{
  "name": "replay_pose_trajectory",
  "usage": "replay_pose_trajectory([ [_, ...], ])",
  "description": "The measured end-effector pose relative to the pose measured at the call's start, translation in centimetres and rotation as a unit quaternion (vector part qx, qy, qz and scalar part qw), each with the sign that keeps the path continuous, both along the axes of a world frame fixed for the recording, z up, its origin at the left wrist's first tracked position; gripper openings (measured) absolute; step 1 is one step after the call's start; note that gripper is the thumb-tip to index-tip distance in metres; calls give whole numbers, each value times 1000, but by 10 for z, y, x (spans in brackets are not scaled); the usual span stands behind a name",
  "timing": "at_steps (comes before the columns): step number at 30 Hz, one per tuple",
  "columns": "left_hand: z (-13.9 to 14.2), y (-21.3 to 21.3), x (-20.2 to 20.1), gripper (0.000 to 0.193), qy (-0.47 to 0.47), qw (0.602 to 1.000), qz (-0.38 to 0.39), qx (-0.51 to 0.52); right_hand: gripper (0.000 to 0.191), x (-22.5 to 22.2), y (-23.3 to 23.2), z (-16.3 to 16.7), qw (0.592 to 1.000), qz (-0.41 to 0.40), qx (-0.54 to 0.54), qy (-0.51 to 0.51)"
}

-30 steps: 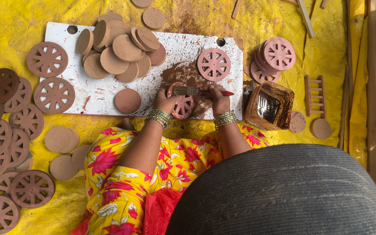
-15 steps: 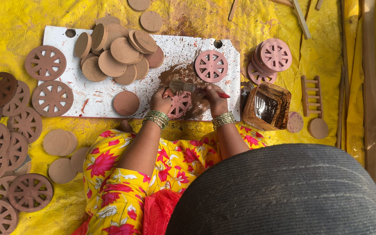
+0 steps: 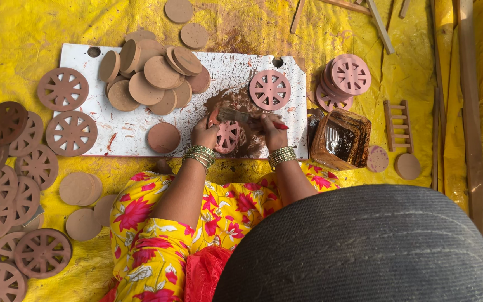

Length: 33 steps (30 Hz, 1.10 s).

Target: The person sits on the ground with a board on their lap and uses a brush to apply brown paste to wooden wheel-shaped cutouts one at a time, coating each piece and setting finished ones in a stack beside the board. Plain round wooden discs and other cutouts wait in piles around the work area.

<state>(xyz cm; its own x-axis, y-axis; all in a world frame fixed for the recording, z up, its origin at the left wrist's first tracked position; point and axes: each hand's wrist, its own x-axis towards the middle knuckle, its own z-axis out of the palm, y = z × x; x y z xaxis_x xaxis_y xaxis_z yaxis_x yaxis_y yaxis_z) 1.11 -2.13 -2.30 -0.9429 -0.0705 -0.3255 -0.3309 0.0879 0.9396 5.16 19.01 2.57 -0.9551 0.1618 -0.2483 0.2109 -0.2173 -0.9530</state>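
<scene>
Overhead view down onto a white board lying on a yellow sheet. At the middle of the frame, on the board's lower edge, a small clay wheel with spoke-shaped openings, sitting on a smear of wet brown clay. Left hand curled, fingertips pressed against the wheel's left rim, nothing gripped. Right hand closed around a thin blade with a red handle, the blade reaching leftward across the wheel's top. By the look of it, trimming or cutting of the wheel's spokes in hand; any further cut calling for a firmly pinned wheel and short, careful strokes, since the soft spokes look thin. Just left of the left hand, a single plain disc; above it, upper left of centre, a loose pile of plain discs. Just above the right hand, a finished pink wheel. Right of the board, a stack of pink wheels and, close beside the right wrist, a brown bowl. Far left, many brown wheels spread over the sheet. Tight on every side of the hands: board edge right below, bowl near the right; bare board only between the pile and the pink wheel, upper centre.
</scene>
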Motion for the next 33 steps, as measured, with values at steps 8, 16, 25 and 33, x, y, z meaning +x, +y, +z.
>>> replay_pose_trajectory([
  [8, -2, -7, -10, 19, 3, 999, -38, 10, 31, -4, 12, 6, 998, -43, -21, -42],
  [16, 2, 0, -4, 23, -72, 996, -52, -7, 23, -6, 0, 5, 987, -58, -132, -76],
  [25, 1, -4, -3, 16, -47, 995, -26, -87, 27, -2, 3, 9, 991, -50, -125, -23],
  [33, -5, -1, -6, 25, -41, 995, -21, 92, 32, -7, 6, 2, 996, -50, -49, -48],
])
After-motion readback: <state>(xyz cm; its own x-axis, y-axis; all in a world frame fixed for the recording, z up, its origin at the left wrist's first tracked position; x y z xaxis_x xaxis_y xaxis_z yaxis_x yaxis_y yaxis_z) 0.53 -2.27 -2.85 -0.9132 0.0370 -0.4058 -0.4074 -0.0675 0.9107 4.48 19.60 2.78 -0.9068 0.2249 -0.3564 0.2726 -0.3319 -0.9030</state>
